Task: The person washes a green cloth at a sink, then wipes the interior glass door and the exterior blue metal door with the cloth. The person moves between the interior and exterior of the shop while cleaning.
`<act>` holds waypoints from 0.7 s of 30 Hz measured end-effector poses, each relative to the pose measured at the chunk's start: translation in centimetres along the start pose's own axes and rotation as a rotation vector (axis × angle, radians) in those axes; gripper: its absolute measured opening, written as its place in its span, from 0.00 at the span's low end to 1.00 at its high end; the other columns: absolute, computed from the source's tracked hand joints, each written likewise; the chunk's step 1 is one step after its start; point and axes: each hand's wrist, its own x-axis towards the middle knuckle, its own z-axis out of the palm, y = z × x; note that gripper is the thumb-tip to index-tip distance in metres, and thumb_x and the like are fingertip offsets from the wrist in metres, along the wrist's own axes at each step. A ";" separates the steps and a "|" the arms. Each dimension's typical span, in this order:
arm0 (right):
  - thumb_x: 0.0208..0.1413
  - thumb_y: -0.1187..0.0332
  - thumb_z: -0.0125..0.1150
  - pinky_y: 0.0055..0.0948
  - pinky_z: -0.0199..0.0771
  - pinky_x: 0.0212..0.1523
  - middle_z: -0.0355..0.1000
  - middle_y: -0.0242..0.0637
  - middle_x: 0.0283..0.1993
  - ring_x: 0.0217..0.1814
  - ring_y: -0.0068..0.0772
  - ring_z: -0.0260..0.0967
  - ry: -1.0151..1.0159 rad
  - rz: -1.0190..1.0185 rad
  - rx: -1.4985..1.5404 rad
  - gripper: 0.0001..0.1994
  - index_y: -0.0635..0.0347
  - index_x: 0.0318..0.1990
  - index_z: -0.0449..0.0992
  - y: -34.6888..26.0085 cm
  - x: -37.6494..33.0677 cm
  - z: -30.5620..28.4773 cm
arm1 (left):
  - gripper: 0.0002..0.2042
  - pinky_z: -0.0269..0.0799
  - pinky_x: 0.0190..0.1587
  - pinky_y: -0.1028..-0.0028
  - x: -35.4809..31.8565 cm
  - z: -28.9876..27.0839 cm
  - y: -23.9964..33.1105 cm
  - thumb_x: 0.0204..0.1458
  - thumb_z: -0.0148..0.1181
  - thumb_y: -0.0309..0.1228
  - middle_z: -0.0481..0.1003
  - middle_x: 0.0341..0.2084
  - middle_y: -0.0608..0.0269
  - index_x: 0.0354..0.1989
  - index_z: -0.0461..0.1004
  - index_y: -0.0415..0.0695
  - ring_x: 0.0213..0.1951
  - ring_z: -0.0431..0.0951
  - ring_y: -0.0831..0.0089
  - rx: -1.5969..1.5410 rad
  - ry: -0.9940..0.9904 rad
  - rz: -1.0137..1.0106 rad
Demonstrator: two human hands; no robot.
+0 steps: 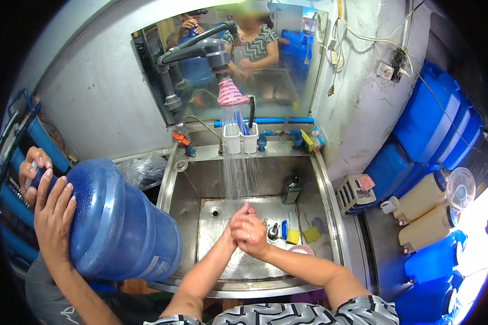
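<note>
- Stainless steel lines the sink (pixel 200 176), and water (pixel 238 176) falls into it from a pink-wrapped outlet (pixel 232 94) above its back edge.
- The left hand (pixel 237 218) and right hand (pixel 253 236) press together over the sink's middle, by the stream; the right's fingers fold over the left, whose own curl I cannot tell.
- The step in hand looks like washing or rinsing the hands.
- The next move seems to call for water over both palms, clear of the yellow sponge (pixel 293 236) toward the right edge.
</note>
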 end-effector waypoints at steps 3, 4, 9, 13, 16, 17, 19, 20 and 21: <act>0.30 0.68 0.57 0.36 0.70 0.38 0.70 0.35 0.29 0.37 0.37 0.69 -0.262 -0.372 -0.009 0.06 0.54 0.21 0.71 -0.8 -1.2 -2.1 | 0.17 0.60 0.21 0.80 0.1 2.4 -0.7 0.55 0.57 0.47 0.64 0.17 0.70 0.22 0.65 0.49 0.18 0.63 0.79 0.765 0.470 -0.113; 0.30 0.65 0.57 0.35 0.69 0.36 0.68 0.34 0.27 0.34 0.37 0.68 -0.380 -0.469 -0.002 0.07 0.54 0.21 0.71 -0.9 -1.8 -2.5 | 0.18 0.58 0.20 0.80 0.5 2.8 -1.3 0.55 0.57 0.47 0.63 0.16 0.71 0.22 0.64 0.49 0.18 0.61 0.80 0.974 0.468 -0.160; 0.37 0.63 0.55 0.31 0.67 0.31 0.64 0.31 0.20 0.26 0.34 0.66 -0.822 -0.693 -0.203 0.07 0.55 0.17 0.72 -0.7 -5.2 -1.6 | 0.18 0.55 0.19 0.77 3.0 1.2 -3.3 0.56 0.56 0.45 0.64 0.15 0.71 0.24 0.68 0.42 0.18 0.60 0.81 1.864 0.379 -0.478; 0.39 0.66 0.55 0.39 0.72 0.34 0.75 0.41 0.28 0.31 0.41 0.74 -1.327 -0.474 -0.248 0.09 0.60 0.22 0.77 -0.7 -7.5 0.7 | 0.21 0.69 0.30 0.60 4.1 -3.1 -4.9 0.53 0.55 0.45 0.76 0.21 0.49 0.29 0.75 0.34 0.26 0.76 0.57 2.631 0.299 -0.201; 0.41 0.66 0.55 0.43 0.73 0.38 0.76 0.44 0.30 0.34 0.44 0.75 -1.269 0.345 -0.018 0.10 0.62 0.25 0.80 -1.2 -9.0 1.6 | 0.19 0.73 0.40 0.57 4.6 -5.8 -6.0 0.48 0.52 0.43 0.76 0.32 0.41 0.32 0.78 0.36 0.35 0.77 0.47 2.765 0.160 -0.478; 0.40 0.66 0.56 0.43 0.73 0.37 0.76 0.45 0.31 0.33 0.44 0.75 -1.263 0.488 0.052 0.10 0.62 0.26 0.80 -1.5 -9.5 1.5 | 0.19 0.73 0.40 0.58 4.6 -6.4 -6.3 0.48 0.52 0.42 0.76 0.32 0.40 0.31 0.78 0.36 0.35 0.78 0.47 2.768 0.185 -0.540; 0.37 0.66 0.58 0.42 0.74 0.34 0.76 0.44 0.31 0.31 0.43 0.75 -1.429 -0.374 -0.146 0.10 0.62 0.27 0.78 -1.7 -9.7 0.6 | 0.20 0.73 0.37 0.61 4.4 -7.0 -6.0 0.47 0.54 0.44 0.78 0.30 0.44 0.31 0.79 0.36 0.32 0.79 0.52 2.626 0.188 -0.469; 0.35 0.67 0.58 0.42 0.74 0.31 0.74 0.41 0.28 0.30 0.43 0.74 -1.375 -0.398 -0.144 0.08 0.59 0.25 0.76 -1.8 -9.5 -0.2 | 0.19 0.73 0.34 0.64 4.8 -6.9 -5.4 0.48 0.56 0.45 0.78 0.24 0.52 0.26 0.79 0.38 0.29 0.79 0.61 2.375 0.447 -0.667; 0.31 0.67 0.60 0.41 0.73 0.30 0.71 0.37 0.22 0.29 0.43 0.74 -1.167 -0.286 -0.006 0.07 0.57 0.22 0.74 -1.7 -9.1 -1.2 | 0.20 0.68 0.26 0.68 4.6 -6.7 -4.7 0.54 0.53 0.50 0.74 0.17 0.62 0.30 0.77 0.43 0.20 0.71 0.72 2.023 0.544 -0.684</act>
